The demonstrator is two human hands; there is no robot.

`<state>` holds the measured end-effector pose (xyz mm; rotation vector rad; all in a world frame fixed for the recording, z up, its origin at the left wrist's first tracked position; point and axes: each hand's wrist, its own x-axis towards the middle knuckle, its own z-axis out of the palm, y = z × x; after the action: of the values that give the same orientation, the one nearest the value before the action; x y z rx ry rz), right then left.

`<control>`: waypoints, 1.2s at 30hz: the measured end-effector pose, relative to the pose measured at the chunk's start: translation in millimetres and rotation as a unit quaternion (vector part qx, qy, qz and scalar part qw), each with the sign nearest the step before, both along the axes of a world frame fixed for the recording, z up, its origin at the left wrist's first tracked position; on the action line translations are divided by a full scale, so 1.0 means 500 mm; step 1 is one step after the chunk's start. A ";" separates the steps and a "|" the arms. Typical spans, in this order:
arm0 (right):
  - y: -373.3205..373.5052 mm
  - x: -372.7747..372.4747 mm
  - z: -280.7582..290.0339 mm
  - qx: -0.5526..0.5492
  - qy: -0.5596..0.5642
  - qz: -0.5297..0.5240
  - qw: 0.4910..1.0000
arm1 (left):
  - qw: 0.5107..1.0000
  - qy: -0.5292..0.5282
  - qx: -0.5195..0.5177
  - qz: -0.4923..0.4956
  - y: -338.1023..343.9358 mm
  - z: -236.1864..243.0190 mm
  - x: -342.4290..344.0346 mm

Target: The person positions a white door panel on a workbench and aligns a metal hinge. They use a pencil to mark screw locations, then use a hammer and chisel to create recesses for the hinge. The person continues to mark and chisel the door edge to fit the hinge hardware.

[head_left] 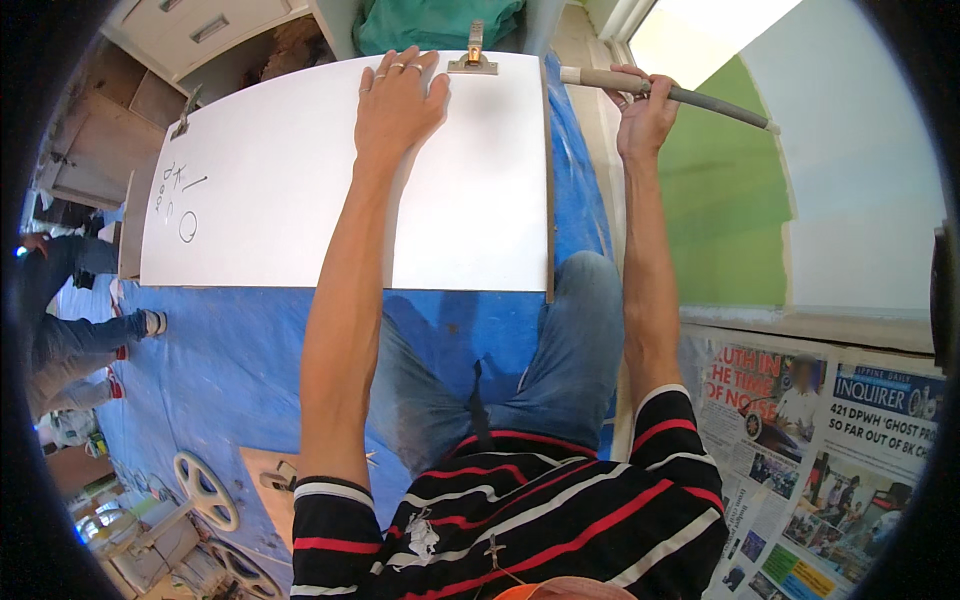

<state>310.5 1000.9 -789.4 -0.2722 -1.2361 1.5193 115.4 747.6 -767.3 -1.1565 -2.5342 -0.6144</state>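
White panel (470,180), flat, seemingly smooth

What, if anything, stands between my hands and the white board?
Nothing visible blocks your left hand: it lies on the white board, with a metal fitting to its right. Your right hand is beyond the board's right edge; only the rod it grips extends from it toward the board.

Blue tarp (235,365) on flr; newspapers (805,445) btm R; spoked whl (206,492) L.
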 end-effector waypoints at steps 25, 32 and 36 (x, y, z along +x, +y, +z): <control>-0.108 0.107 0.002 -0.011 -0.033 0.076 0.997 | 1.000 0.008 0.001 -0.013 0.000 -0.011 -0.021; -0.136 0.137 0.019 0.021 -0.054 0.059 0.997 | 1.000 0.016 0.010 -0.014 -0.001 -0.020 -0.024; -0.149 0.154 0.014 0.006 -0.071 0.039 0.997 | 1.000 0.018 0.012 -0.012 0.002 -0.024 -0.025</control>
<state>387.5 926.7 -782.3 -0.3306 -1.3816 1.5807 103.1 748.8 -779.2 -1.1810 -2.4797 -0.6236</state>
